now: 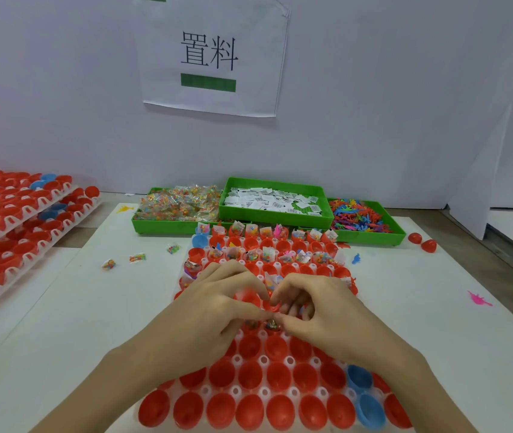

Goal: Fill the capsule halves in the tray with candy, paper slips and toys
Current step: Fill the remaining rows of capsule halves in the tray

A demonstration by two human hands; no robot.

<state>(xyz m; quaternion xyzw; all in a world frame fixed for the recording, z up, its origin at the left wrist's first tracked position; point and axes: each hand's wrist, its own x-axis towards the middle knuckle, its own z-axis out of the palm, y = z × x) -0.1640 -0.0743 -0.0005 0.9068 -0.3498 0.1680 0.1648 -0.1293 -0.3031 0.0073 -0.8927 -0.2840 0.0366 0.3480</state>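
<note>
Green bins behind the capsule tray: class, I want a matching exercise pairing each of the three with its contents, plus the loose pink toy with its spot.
Things:
1. left green bin
2. middle green bin
3. right green bin
4. loose pink toy

Matches:
A. white paper slips
B. on the table right of the tray
C. wrapped candy packets
D. small coloured plastic toys

Pairs: 1-C, 2-A, 3-D, 4-B
</note>
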